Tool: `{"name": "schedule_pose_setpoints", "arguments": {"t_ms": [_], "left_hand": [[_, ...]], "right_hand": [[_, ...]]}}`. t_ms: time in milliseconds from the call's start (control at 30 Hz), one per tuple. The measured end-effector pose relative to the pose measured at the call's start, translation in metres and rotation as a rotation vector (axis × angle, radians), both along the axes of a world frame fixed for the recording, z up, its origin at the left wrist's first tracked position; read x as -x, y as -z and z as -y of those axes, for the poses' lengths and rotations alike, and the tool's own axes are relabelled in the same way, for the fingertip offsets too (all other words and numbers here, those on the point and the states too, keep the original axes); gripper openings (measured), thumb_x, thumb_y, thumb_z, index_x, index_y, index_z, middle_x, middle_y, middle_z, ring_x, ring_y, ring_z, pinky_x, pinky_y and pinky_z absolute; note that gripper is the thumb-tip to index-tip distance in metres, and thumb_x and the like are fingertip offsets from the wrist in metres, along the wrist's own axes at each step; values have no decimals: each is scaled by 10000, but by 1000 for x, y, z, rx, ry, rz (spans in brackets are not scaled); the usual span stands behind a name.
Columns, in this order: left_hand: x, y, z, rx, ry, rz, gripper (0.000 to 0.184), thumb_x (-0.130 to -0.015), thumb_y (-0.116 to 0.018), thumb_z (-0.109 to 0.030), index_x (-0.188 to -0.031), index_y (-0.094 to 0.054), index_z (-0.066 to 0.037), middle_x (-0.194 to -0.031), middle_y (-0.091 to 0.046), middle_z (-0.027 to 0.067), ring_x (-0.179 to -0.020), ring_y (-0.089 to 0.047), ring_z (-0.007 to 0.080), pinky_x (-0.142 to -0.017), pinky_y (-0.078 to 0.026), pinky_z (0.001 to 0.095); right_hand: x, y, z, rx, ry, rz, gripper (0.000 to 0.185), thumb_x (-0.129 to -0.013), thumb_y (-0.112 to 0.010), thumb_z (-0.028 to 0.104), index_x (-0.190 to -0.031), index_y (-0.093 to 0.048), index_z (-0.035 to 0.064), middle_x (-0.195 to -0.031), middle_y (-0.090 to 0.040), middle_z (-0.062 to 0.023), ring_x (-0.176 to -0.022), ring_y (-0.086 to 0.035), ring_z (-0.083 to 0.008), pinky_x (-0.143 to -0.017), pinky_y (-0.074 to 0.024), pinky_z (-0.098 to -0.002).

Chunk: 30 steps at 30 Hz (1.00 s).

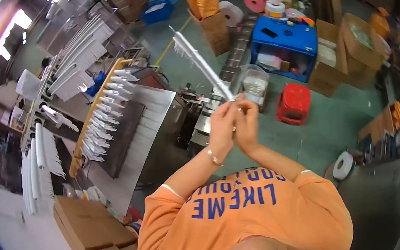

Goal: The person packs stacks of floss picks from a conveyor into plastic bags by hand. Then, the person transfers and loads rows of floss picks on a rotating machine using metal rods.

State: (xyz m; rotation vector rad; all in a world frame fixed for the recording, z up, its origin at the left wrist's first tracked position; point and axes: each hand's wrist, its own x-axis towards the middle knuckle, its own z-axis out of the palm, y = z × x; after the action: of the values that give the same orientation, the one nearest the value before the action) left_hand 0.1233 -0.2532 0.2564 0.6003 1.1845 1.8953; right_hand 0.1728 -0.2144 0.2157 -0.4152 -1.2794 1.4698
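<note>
In the middle of the view, my left hand (224, 122), with a bracelet at its wrist, is closed round the lower end of a long, thin white rod-like piece (203, 65). My right hand (247, 124) presses in beside it, fingers closed at the same end. The piece slants up and left, away from me. A ragged fringe runs along one side near its far tip. My fingers hide its near end. To the left, similar white fringed pieces (106, 122) hang in a row along a yellow bar (93, 115).
Further left, a rack holds larger white fringed sheets (80, 49). A metal table (150, 133) and machinery stand between it and me. Ahead are a red stool (294, 104), a blue crate (286, 37) and cardboard boxes (328, 66). A steel surface (378, 201) lies at right.
</note>
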Motion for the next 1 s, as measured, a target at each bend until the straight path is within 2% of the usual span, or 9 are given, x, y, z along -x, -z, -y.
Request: {"name": "schedule_pose_setpoints", "arguments": {"t_ms": [133,200,267,367,433,600,733,833,1000], "left_hand": [[3,-18,-27,188,150,-616,180,-847,-571,-91,-961,-592,47,-878,-603,10,-811,-538,62,-701,-437,208],[31,-38,-24,329,122,-634,190,-789,-622,-59,-953,-597,34,-865,-621,49,-795,-569,125,-708,-445,253],[73,-65,-35,207,-318,-1614,222,-738,-648,-56,-955,-624,-10,-880,-631,91,-891,-577,217,-767,-445,306],[109,-86,-65,172,-355,-1693,175,-692,-684,-132,-859,-659,-88,-877,-634,54,-956,-544,244,-915,-378,432],[126,-82,-78,274,28,-1794,161,-719,-673,-140,-878,-662,-122,-920,-627,18,-1023,-519,218,-934,-301,515],[144,-89,-95,200,90,-1786,175,-761,-635,-188,-923,-660,-128,-991,-622,15,-1039,-512,211,-957,-273,514],[197,-84,-97,3,-665,-1841,245,-798,-581,-149,-1028,-630,-82,-1026,-601,85,-952,-543,220,-864,-369,399],[230,-61,-100,316,-220,-847,209,-897,-471,-127,-1032,-601,-32,-727,-554,22,-640,-502,94,-575,-394,205],[257,-44,-125,27,-216,-519,189,-902,-441,-116,-1010,-577,-40,-617,-411,-46,-539,-335,27,-482,-265,168]], "right_hand": [[-32,-16,-80,-76,23,-12,113,-915,-421,110,-1001,-461,49,-857,-467,0,-693,-430,-58,-605,-380,-193],[-50,-21,-113,12,-113,-7,109,-890,-402,85,-981,-450,50,-796,-431,6,-597,-366,-46,-540,-307,-186],[-65,-21,-141,66,-190,16,114,-884,-391,71,-978,-451,52,-780,-436,1,-601,-363,-47,-536,-305,-185],[-65,-21,-168,-8,-215,-33,111,-878,-391,59,-971,-451,49,-776,-439,-1,-595,-353,-46,-528,-293,-179],[-61,-22,-180,-17,-244,-38,109,-876,-391,55,-966,-452,46,-774,-440,-2,-594,-348,-44,-527,-289,-177],[-34,-19,-212,7,-263,-77,109,-863,-391,42,-950,-458,39,-773,-449,-6,-590,-338,-41,-533,-281,-174],[-2,-28,-237,-1,-214,-106,126,-851,-386,36,-948,-466,34,-775,-452,-3,-587,-338,-41,-532,-280,-174],[26,-29,-258,-4,-233,-116,129,-848,-385,45,-944,-471,37,-775,-461,-5,-585,-337,-39,-527,-280,-176],[79,-43,-295,37,-108,-51,121,-827,-411,52,-904,-502,73,-733,-459,20,-539,-353,-33,-469,-264,-175]]}}
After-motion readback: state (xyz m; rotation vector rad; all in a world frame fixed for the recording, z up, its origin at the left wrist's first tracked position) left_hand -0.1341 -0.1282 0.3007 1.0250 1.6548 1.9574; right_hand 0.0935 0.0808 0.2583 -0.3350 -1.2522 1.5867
